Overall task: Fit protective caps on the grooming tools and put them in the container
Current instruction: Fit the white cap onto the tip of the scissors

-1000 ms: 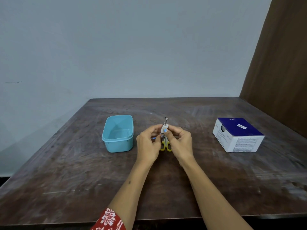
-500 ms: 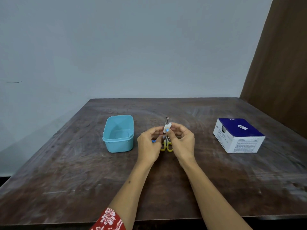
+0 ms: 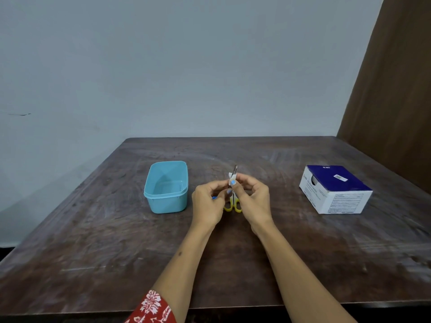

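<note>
Altogether two hands, one scissors, one container.

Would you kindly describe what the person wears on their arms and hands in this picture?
Both forearms are bare. At the left arm's upper end sits the edge of a red sleeve with a white floral print. The left hand and right hand wear no gloves; no rings or watch are discernible. Light blue polish shows on the nails of some fingers.
</note>
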Available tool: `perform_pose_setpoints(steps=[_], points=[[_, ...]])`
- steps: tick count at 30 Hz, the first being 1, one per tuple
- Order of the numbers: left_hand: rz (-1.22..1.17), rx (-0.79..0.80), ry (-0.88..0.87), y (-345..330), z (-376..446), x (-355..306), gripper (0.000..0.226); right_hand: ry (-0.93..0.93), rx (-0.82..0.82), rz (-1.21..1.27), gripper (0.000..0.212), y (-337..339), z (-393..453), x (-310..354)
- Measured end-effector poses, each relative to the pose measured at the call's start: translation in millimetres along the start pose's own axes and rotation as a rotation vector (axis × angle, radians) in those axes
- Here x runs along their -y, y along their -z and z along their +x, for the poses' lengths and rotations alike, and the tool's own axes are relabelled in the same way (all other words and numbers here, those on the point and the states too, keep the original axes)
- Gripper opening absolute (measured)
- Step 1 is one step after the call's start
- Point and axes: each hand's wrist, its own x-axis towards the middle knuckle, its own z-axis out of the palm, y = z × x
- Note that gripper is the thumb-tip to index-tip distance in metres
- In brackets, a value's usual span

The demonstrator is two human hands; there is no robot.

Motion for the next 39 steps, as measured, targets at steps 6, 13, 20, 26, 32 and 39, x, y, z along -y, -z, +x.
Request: perform_pose_setpoints(steps=[6,13,20,26,32,39], points=[[0.046,0.04,0.048,-0.9,0.0,0.0,0.025,0.022,-0.005,-0.036,0.013,-0.3,-1.5,1.9],[0.086,0.015,-0.003,-2.4,-1.2,-1.2,0.023,0.048,-0.053,-0.054,0.007,0.1,-1.1,3.3],[0.115,0.058,-0.034,-3.0,-1.0,-1.3,0.023,0.125,-0.159,-0.014,0.009,0.3,-4.0,7.2],[0.071,0.033,-0.022,-0.5,0.4,-2.0,0.025,0.115,-0.083,-0.096,0.008,-3.0,-6.2,5.8],[0.111,0.119,-0.024,-3.0,-4.0,-5.9,0.022,0.205,-0.246,-0.029,0.026,-0.4,-6.3,11.1],[0.169,0.101,-0.063,-1.7,-4.8,-4.8,0.018,0.191,-0.225,-0.017,0.017,-1.2,-4.7,8.2]])
